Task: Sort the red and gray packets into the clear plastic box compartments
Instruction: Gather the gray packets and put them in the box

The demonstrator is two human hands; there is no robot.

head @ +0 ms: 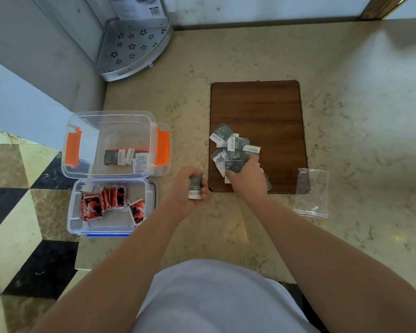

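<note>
A small stack of gray packets [195, 186] is gripped in the left hand [186, 188], the fingers curled round it above the stone counter [346, 116]. The right hand [246, 176] is laid on the near end of the gray packet pile [233, 146] on the wooden board [257, 104], its fingers bent round several packets. A few gray packets lie in the orange-latched clear box [111, 143]; red packets [103, 203] are held in the blue-latched clear box [113, 207] just in front of it.
</note>
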